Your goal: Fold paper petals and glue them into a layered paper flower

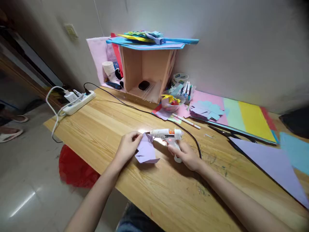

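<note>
My left hand point(129, 145) pinches the upper left edge of a folded piece of lilac paper point(146, 149), which has cut, bent flaps at its lower end. In my right hand point(187, 154) is a white hot glue gun point(161, 132), gripped by its handle and lying sideways. Its nozzle points left and meets the top of the paper, close to my left fingertips. A small red light glows on the gun's body. Whether glue is coming out is too small to tell.
A wooden box point(145, 69) topped with coloured paper stands at the back. A power strip point(79, 103) lies left, its black cord crossing the table point(106, 129). Right are a bowl of paper scraps point(177, 104), a marker point(185, 121), scissors point(222, 131) and coloured sheets point(252, 119).
</note>
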`<state>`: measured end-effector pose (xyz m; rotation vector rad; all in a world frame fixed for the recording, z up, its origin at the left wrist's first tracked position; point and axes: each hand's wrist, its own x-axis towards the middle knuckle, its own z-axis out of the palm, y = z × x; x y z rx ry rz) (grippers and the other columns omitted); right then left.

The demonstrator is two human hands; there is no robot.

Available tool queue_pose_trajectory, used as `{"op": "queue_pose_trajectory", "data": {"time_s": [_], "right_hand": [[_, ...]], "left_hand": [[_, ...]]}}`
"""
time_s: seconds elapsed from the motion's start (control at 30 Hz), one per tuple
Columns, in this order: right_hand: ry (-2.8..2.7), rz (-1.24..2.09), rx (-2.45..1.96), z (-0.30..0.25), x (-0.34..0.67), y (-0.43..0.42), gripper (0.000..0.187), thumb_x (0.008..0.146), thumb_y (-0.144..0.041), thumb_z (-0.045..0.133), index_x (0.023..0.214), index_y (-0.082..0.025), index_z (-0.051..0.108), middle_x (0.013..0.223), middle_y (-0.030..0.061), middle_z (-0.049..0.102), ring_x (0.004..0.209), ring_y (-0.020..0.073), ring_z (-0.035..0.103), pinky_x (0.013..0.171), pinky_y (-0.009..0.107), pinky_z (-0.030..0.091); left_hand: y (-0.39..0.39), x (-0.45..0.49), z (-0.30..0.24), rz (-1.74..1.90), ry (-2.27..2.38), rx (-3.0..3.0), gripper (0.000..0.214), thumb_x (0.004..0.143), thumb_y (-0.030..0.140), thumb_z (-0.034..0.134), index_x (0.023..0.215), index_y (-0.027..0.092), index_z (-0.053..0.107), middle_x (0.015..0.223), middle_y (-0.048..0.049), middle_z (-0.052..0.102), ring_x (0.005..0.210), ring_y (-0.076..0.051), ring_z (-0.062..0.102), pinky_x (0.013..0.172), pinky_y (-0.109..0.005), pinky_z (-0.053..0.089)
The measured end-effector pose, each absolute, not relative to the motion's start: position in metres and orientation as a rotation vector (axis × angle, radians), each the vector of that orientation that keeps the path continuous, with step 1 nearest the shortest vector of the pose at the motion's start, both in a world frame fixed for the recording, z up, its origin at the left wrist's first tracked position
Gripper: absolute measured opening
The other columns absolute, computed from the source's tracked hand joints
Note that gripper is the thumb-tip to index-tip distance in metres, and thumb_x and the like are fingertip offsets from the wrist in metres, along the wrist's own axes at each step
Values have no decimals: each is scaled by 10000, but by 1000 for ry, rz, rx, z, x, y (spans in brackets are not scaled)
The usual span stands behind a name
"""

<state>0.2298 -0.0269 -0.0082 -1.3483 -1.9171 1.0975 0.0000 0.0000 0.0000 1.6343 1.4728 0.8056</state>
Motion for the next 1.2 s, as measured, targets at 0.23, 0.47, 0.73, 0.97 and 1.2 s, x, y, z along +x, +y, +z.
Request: {"op": "queue_pose_trajectory", "data": {"time_s": [0.23,0.47,0.73,0.97,1.2], "right_hand": [[-1943,1079,-1331,-7,229,-25,345,846,-474,359,714,-174,466,603,-5,511,560,127,459,543,251,344],[-1944,1042,-1387,-6,229,-25,353,834,-482,365,692,-174,460,600,0,517,558,130,458,530,253,331],[-1925,1027,-1391,-6,228,-25,343,829,-473,376,678,-175,454,584,-6,506,539,126,452,527,254,327],[-1847,1118,-1404,-4,227,-25,329,829,-476,393,743,-169,473,566,-16,507,512,118,457,509,246,337],[-1791,1126,-1403,-6,229,-24,335,826,-478,409,802,-158,506,600,-10,514,535,125,472,513,241,345]], "left_hand": [[1,-2,0,854,1458,1648,306,800,394,463,826,158,657,775,-44,665,689,-165,578,585,-226,412],[1,-3,3,902,1473,1619,285,782,393,498,822,171,672,809,-38,680,715,-171,594,604,-229,420],[2,-6,6,950,1483,1555,300,767,402,525,822,145,670,827,-55,682,738,-178,601,618,-235,434],[2,-7,6,1000,1501,1539,301,753,405,541,820,146,678,808,-57,684,720,-179,604,613,-240,442],[4,-13,15,1260,1489,1430,265,730,370,588,807,135,683,796,-53,683,720,-163,600,624,-228,447]]}}
